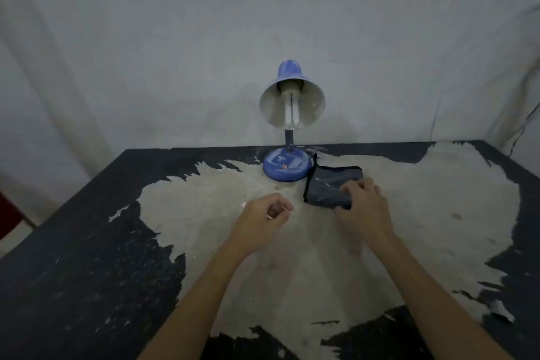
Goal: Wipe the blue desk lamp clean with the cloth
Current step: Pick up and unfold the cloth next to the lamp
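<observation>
The blue desk lamp [287,166] stands upright at the back middle of the table, its round base on the tabletop and its white-lined shade facing me with a bulb inside. A folded dark grey-blue cloth [327,184] with a black edge lies flat just right of the base. My right hand [362,210] rests on the cloth's near right corner, fingers curled onto it. My left hand [263,219] hovers left of the cloth, fingers loosely curled, holding nothing that I can make out.
The table [87,272] is black with a large worn pale patch in the middle. A pale fabric backdrop [175,38] hangs right behind the lamp. A dark cord [523,131] runs down at the far right, and a red object [8,213] shows at the left edge.
</observation>
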A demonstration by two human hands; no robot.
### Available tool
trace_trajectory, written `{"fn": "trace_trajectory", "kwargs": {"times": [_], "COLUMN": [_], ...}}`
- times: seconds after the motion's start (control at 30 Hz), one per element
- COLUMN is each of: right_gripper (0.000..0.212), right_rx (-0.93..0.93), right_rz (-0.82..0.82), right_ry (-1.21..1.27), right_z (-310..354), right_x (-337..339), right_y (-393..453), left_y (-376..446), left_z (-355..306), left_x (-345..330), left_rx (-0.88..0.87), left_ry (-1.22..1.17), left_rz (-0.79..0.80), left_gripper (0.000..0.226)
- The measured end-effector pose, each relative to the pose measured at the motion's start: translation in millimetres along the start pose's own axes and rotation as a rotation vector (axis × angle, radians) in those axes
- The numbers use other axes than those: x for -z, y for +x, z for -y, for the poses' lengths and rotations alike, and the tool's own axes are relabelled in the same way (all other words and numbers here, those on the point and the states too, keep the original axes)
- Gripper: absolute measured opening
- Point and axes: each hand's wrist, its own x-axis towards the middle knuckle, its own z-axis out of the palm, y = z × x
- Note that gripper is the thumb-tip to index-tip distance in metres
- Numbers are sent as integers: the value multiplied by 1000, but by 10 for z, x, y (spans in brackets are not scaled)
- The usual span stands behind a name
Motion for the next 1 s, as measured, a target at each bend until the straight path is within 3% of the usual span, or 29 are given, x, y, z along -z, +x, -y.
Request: {"fn": "trace_trajectory", "kwargs": {"times": [0.23, 0.4, 0.63, 0.77, 1.0], "right_gripper": [27, 24, 23, 26, 25], "right_rx": [10, 77, 218, 267, 212], "right_rz": [55, 8, -80, 99, 308], "right_ry": [-48, 84, 364, 507, 748], "right_z": [-83, -92, 296, 574, 799], "right_x": [-100, -61, 398, 630, 513], "right_y": [166, 290, 496, 599, 724], "left_y": [374, 525, 653, 726, 856], "left_z": [-7, -48, -255, -454, -391], "left_x": [-73, -183, -125, 54, 408], "left_rx": [-12, -61, -232, -170, -12], "left_ry": [19, -18, -42, -23, -199], "left_rz": [63, 82, -73, 58, 189], "left_gripper": [11, 18, 24, 41, 26]}}
